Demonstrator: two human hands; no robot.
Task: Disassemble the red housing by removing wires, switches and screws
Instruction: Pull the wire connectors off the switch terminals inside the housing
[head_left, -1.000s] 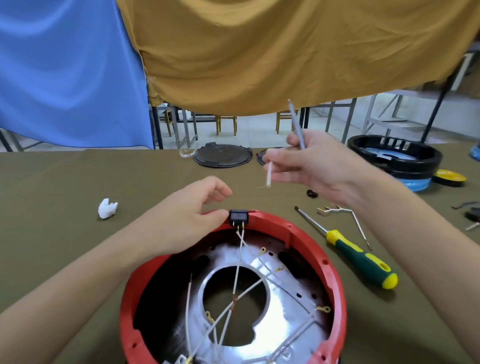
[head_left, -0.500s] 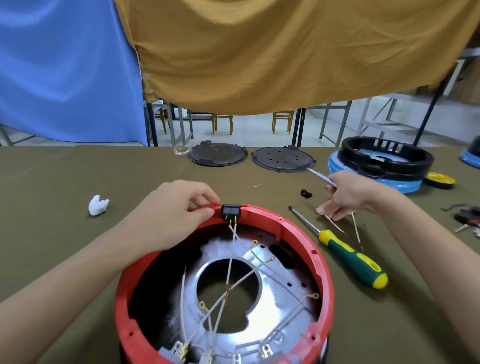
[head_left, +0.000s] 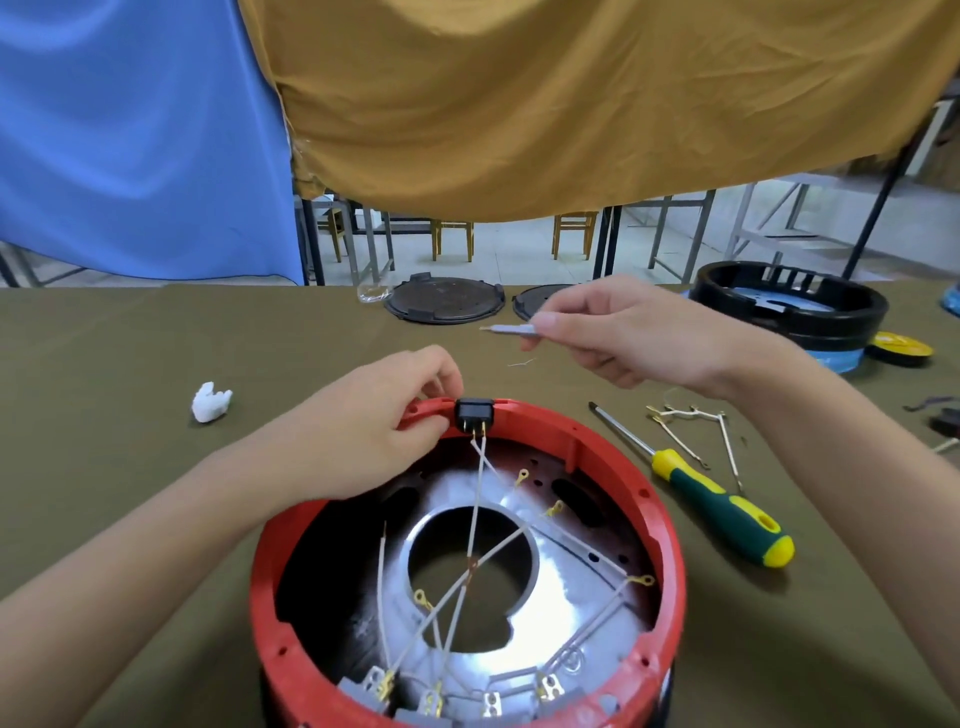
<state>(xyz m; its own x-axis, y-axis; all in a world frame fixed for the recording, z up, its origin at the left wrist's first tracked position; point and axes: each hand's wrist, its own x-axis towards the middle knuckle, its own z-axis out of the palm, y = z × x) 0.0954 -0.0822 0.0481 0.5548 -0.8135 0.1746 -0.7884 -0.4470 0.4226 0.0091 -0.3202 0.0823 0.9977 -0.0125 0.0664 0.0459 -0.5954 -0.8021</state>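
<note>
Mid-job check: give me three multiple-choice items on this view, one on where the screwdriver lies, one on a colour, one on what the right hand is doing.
1. Where does the screwdriver lie?
A. inside the red housing
B. on the cloth, right of the red housing
C. in the left hand

2. What colour is the switch on the housing rim?
A. black
B. white
C. yellow

3. What is the right hand doing?
A. resting flat on the table
B. gripping the screwdriver
C. pinching a thin grey tool above the table

Answers: 1 B, it lies on the olive cloth beside the red housing. 2 A, the switch is black next to the left hand. 3 C, fingers pinch the thin grey tool.
</note>
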